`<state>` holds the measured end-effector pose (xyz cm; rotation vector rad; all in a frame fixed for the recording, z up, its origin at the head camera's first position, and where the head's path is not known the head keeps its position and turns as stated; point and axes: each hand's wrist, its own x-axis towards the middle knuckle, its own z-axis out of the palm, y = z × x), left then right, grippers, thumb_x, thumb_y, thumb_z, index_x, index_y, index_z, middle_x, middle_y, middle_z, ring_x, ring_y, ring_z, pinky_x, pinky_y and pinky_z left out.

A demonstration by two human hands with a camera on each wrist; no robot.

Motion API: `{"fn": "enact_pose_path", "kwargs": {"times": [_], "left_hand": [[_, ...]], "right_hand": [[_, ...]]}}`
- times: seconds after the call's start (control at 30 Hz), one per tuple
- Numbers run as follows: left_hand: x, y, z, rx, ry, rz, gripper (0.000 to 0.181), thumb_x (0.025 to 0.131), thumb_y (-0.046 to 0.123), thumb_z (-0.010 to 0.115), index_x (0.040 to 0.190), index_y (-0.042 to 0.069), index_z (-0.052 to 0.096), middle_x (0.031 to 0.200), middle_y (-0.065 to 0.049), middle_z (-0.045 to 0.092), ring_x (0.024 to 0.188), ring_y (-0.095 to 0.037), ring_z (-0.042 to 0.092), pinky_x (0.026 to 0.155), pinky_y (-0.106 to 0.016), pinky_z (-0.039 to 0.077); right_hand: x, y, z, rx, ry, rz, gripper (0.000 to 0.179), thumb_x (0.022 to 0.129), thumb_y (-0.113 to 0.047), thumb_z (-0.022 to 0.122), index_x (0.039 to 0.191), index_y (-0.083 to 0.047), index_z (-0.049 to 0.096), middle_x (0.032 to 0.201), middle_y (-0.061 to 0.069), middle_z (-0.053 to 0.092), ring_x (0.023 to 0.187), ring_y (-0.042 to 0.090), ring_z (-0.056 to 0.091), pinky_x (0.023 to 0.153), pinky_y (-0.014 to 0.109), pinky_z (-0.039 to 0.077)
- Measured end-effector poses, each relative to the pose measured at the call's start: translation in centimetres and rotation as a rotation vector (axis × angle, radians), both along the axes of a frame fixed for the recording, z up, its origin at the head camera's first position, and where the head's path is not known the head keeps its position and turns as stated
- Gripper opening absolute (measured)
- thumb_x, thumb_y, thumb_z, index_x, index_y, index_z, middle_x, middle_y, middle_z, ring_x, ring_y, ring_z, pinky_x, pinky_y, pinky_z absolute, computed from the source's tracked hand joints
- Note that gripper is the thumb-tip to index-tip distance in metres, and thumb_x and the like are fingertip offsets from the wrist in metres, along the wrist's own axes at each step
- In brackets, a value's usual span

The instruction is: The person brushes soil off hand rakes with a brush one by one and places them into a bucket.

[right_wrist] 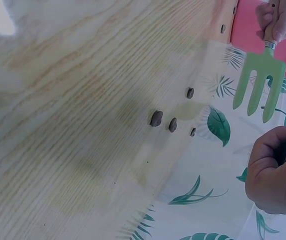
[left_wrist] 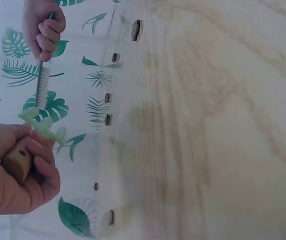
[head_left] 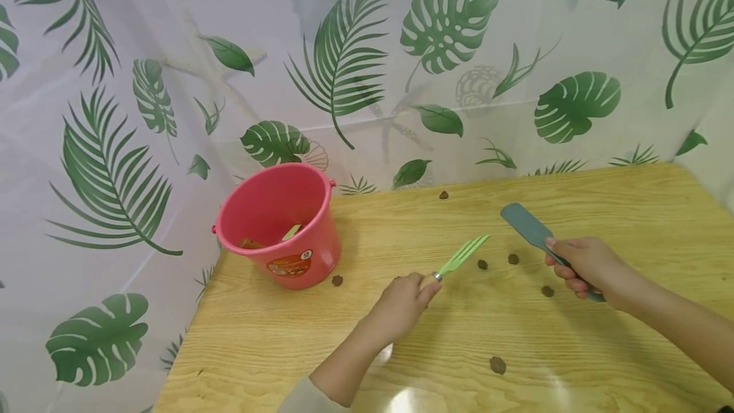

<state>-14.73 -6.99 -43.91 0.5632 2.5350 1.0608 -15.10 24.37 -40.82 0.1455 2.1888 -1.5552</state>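
My left hand (head_left: 399, 306) grips the wooden handle of a small garden fork with light green tines (head_left: 467, 252), held over the table and pointing to the upper right. My right hand (head_left: 590, 264) holds a grey-handled brush (head_left: 524, 224) by its handle, its head tilted toward the upper left. White bristles (left_wrist: 43, 89) show on the brush in the left wrist view. The two tools are apart. Beneath them, small dark brown lumps lie on the table, including one lump (head_left: 513, 259) between the tools and a larger lump (head_left: 497, 365) nearer the front.
A pink bucket (head_left: 328, 248) stands at the table's back left, with a pale green piece (head_left: 292, 232) and something yellowish inside. More brown lumps lie beside the bucket and near the back edge. Leaf-printed sheeting (head_left: 355, 50) hangs behind and left of the wooden table (head_left: 275, 349).
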Motion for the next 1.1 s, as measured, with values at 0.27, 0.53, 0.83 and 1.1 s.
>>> {"fn": "enact_pose_path", "kwargs": {"times": [0.27, 0.53, 0.83, 1.1], "left_hand": [[-0.9, -0.2, -1.7, 0.404, -0.344, 0.006, 0.052, 0.100, 0.039, 0.042, 0.106, -0.010, 0.059, 0.067, 0.004, 0.047, 0.059, -0.007, 0.041, 0.065, -0.019, 0.039], [-1.7, -0.4, -1.8, 0.637, -0.645, 0.163, 0.055, 0.095, 0.043, 0.051, 0.111, -0.009, 0.055, 0.067, 0.005, 0.046, 0.058, -0.006, 0.040, 0.056, -0.018, 0.037], [-1.8, -0.2, -1.5, 0.800, -0.890, 0.181, 0.034, 0.100, 0.036, 0.044, 0.098, 0.004, 0.053, 0.064, 0.007, 0.044, 0.051, 0.001, 0.038, 0.049, -0.012, 0.034], [-1.7, 0.1, -1.6, 0.917, -1.097, 0.143, 0.033, 0.102, 0.037, 0.036, 0.092, 0.009, 0.052, 0.064, 0.010, 0.043, 0.049, 0.003, 0.038, 0.049, -0.011, 0.031]], "right_hand": [[0.4, -0.5, 0.8, -0.046, -0.005, 0.015, 0.039, 0.103, -0.036, 0.032, 0.090, -0.005, 0.052, 0.055, -0.007, 0.040, 0.042, 0.004, 0.037, 0.042, 0.023, 0.038], [0.9, -1.5, 1.7, -0.014, 0.014, 0.056, 0.040, 0.102, -0.040, 0.035, 0.088, -0.006, 0.052, 0.055, -0.006, 0.039, 0.040, 0.005, 0.036, 0.041, 0.024, 0.038], [1.4, -2.4, 2.4, -0.026, 0.020, 0.099, 0.039, 0.103, -0.037, 0.035, 0.085, -0.006, 0.051, 0.054, -0.006, 0.038, 0.039, 0.004, 0.036, 0.040, 0.022, 0.037], [1.7, -3.2, 2.4, -0.040, 0.011, 0.120, 0.039, 0.102, -0.038, 0.037, 0.084, -0.006, 0.051, 0.054, -0.005, 0.038, 0.040, 0.005, 0.035, 0.040, 0.022, 0.036]]}}
